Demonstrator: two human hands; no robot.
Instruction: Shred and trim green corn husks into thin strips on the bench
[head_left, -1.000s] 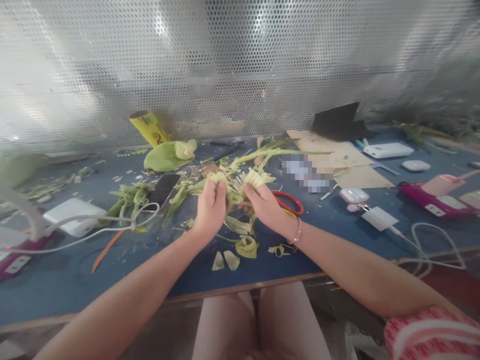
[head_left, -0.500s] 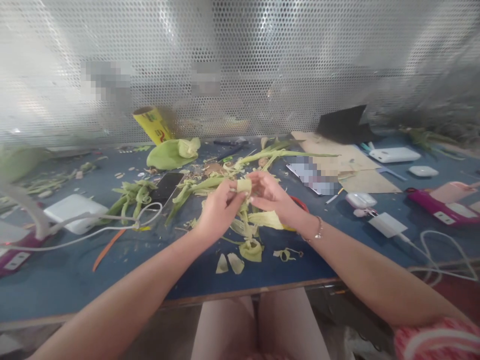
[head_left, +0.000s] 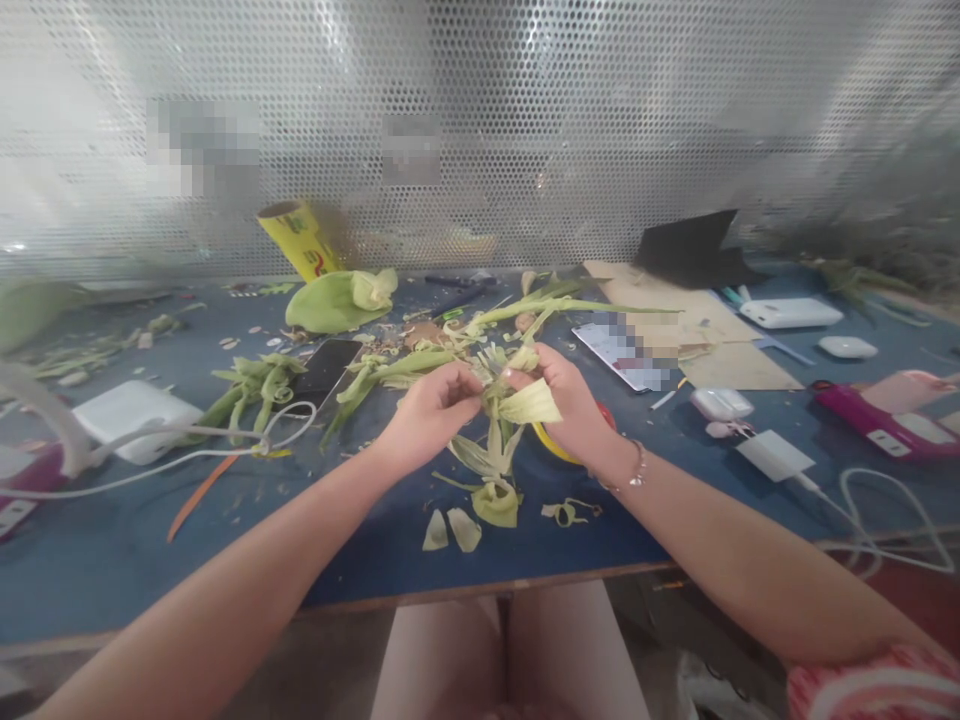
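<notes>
My right hand (head_left: 566, 400) is closed on a bundle of pale green husk-like leaf strips (head_left: 531, 402), with a wide strip sticking out below the fingers. Thumb and fingertips of my left hand (head_left: 435, 410) are pinched together at the left side of the bundle; what lies between them is hidden. Below both hands, a split pale green leaf piece (head_left: 491, 452) spreads downward above a curled leaf piece (head_left: 496, 503). Two small pale leaf pieces (head_left: 463, 530) lie near the table edge. A yellow and red ring (head_left: 559, 445), perhaps a tape roll, shows partly behind my right hand.
Long green leaf stalks (head_left: 540, 312) and scraps litter the blue table (head_left: 300, 560). A dark phone (head_left: 328, 372), a lit phone (head_left: 619, 355) and a yellow tube (head_left: 300, 240) stand or lie around. White cables (head_left: 892, 530) run at both sides, before a perforated metal panel (head_left: 480, 90).
The rolled pale strip between my fingers no longer shows. My left hand has drawn slightly left and down, while my right hand has turned, bringing the wide strip in front of its fingers.
</notes>
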